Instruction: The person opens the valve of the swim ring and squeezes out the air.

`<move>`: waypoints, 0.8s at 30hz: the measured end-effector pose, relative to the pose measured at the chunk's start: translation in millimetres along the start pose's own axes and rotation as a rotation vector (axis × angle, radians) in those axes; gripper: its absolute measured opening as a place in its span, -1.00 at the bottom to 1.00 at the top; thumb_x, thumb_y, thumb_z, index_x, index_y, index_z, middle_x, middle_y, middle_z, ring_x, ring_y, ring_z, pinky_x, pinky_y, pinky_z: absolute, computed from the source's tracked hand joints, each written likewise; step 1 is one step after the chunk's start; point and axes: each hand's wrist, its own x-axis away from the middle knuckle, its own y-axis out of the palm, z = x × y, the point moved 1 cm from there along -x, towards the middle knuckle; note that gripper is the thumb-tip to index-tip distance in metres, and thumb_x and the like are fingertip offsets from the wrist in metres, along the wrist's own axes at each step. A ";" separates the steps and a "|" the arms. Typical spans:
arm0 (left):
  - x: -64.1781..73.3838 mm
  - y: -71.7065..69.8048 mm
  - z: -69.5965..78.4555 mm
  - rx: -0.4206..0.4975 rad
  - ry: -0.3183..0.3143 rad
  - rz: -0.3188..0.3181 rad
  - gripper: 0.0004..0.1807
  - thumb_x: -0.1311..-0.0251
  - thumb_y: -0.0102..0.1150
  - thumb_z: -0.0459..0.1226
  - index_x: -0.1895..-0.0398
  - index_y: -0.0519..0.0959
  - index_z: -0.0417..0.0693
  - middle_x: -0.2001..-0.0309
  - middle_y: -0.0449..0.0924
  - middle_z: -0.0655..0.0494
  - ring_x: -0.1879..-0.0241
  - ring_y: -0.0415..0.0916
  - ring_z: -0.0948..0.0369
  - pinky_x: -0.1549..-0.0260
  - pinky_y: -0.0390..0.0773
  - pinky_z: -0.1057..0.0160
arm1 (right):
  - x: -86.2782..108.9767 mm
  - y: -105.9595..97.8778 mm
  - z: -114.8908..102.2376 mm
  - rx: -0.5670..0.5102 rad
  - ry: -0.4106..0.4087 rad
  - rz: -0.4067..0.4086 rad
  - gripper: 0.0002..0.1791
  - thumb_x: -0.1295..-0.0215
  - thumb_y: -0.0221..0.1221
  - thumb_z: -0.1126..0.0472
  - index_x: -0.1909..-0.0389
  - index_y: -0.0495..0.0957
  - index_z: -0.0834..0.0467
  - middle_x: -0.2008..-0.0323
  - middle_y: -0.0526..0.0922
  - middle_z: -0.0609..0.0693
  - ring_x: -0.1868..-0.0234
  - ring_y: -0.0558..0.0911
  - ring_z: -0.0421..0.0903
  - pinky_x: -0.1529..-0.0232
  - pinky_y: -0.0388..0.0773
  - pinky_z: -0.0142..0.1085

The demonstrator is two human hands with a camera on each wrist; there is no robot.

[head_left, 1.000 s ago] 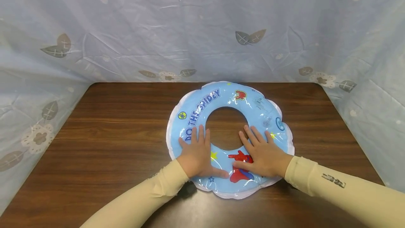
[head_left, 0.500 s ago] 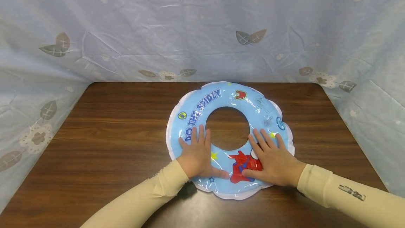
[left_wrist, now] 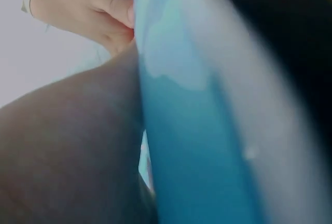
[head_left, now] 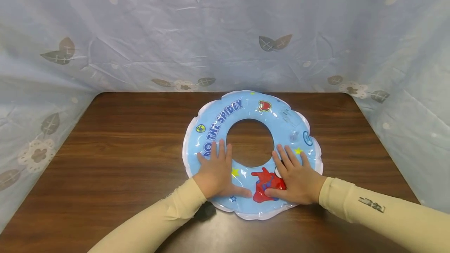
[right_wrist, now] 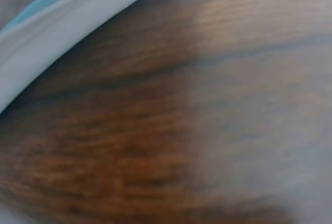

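Note:
A light-blue inflatable swim ring with a white scalloped edge lies flat on the table. It carries the words "DO THE SPIDEY", yellow stars and a red cartoon figure. On its near-left part rests my left hand, fingers straight and thumb spread toward the figure. My right hand lies flat on the near-right part, its thumb over the figure and partly hiding it. In the left wrist view the ring's blue side fills the middle, blurred. The right wrist view catches only a strip of the ring's white edge.
The dark wooden table spreads to both sides of the ring. A pale curtain with leaf and flower prints hangs behind and along both sides. A small dark object shows beneath the left wrist.
My right hand has slid right and a little toward me on the ring, uncovering more of the red figure. The left hand keeps its place. The head view has shifted slightly.

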 end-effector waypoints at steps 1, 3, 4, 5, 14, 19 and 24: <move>0.3 -0.6 -1.1 0.008 0.003 -0.004 0.52 0.22 0.25 0.59 -0.68 -0.04 -0.13 -0.66 -0.14 -0.22 -0.61 -0.18 -0.30 -0.25 0.19 -0.57 | -0.8 1.6 0.8 0.008 0.000 -0.001 0.32 -0.18 -0.11 -0.70 -0.65 -0.04 0.22 -0.64 -0.03 0.26 -0.60 0.00 0.36 -0.35 -0.04 0.56; 0.3 -2.1 -3.5 0.031 0.012 -0.012 0.49 0.18 0.23 0.59 -0.68 -0.04 -0.12 -0.66 -0.14 -0.21 -0.61 -0.17 -0.29 -0.26 0.18 -0.57 | -1.2 3.7 2.3 0.010 0.005 -0.011 0.33 -0.17 -0.14 -0.72 -0.65 -0.05 0.22 -0.65 -0.04 0.25 -0.61 -0.03 0.35 -0.37 -0.06 0.55; 0.1 -3.2 -4.9 0.038 0.018 -0.016 0.48 0.16 0.20 0.59 -0.68 -0.04 -0.11 -0.66 -0.14 -0.21 -0.61 -0.16 -0.29 -0.26 0.19 -0.57 | -1.1 4.0 2.7 0.012 0.005 -0.012 0.33 -0.17 -0.15 -0.72 -0.65 -0.05 0.22 -0.65 -0.05 0.25 -0.61 -0.03 0.35 -0.37 -0.06 0.55; -0.2 -5.0 -6.4 0.049 0.028 -0.018 0.46 0.13 0.17 0.59 -0.68 -0.04 -0.11 -0.66 -0.13 -0.20 -0.61 -0.15 -0.28 -0.27 0.19 -0.56 | -1.0 4.3 3.1 0.014 0.006 -0.015 0.34 -0.17 -0.16 -0.73 -0.65 -0.05 0.22 -0.65 -0.05 0.25 -0.61 -0.03 0.35 -0.37 -0.06 0.55; -8.5 -25.6 -35.8 -0.002 0.182 0.019 0.31 -0.05 0.20 0.49 -0.70 -0.06 0.01 -0.68 -0.20 -0.14 -0.63 -0.21 -0.21 -0.45 -0.05 -0.42 | 0.0 0.7 2.9 0.022 -0.014 0.000 0.32 -0.17 -0.13 -0.71 -0.65 -0.03 0.22 -0.63 -0.02 0.27 -0.60 0.00 0.36 -0.35 -0.02 0.56; -13.7 -28.2 -46.3 0.012 0.170 0.008 0.39 0.05 0.29 0.50 -0.70 -0.09 0.00 -0.68 -0.29 -0.15 -0.64 -0.38 -0.21 -0.45 -0.24 -0.47 | -0.7 -1.9 1.4 0.031 -0.004 -0.021 0.32 -0.17 -0.11 -0.71 -0.65 -0.03 0.21 -0.64 -0.03 0.25 -0.61 -0.01 0.34 -0.37 -0.02 0.54; -17.4 -23.5 -47.3 0.002 0.147 0.002 0.49 0.13 0.31 0.53 -0.69 -0.11 -0.13 -0.68 -0.31 -0.18 -0.64 -0.38 -0.23 -0.43 -0.21 -0.50 | 2.6 -15.9 -6.7 -0.010 -0.014 -0.009 0.26 -0.21 0.03 -0.60 -0.62 0.04 0.28 -0.61 0.05 0.31 -0.58 0.05 0.39 -0.35 -0.01 0.56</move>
